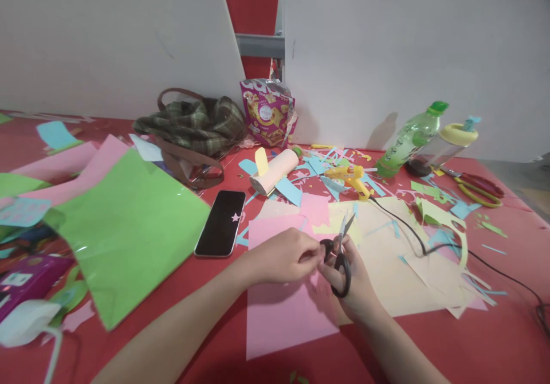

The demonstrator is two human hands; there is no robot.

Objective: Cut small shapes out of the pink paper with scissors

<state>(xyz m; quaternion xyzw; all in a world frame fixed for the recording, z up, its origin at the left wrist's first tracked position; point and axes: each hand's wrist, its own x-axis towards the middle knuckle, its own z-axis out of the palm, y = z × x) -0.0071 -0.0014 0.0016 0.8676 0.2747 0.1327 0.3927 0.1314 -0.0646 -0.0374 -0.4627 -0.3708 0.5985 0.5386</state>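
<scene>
My right hand [361, 281] grips a pair of scissors [342, 238] with black handles, a finger and thumb at the loops. The blades point away from me and stand slightly apart. My left hand [290, 255] is closed in a pinch right beside the scissor handles; what its fingertips hold, if anything, is too small to make out. Under both hands lies a pink sheet of paper [270, 326], partly over a cream sheet [387, 281]. Just beyond, a smaller pink piece [314, 208] lies on the sheets.
A phone [220, 223] with a small pink star on it lies left of my hands. Beyond are a paper-covered tube [279, 171], a yellow glue gun [350, 179] with a black cord, and a green bottle [408, 140]. Green paper [137, 229] covers the left side.
</scene>
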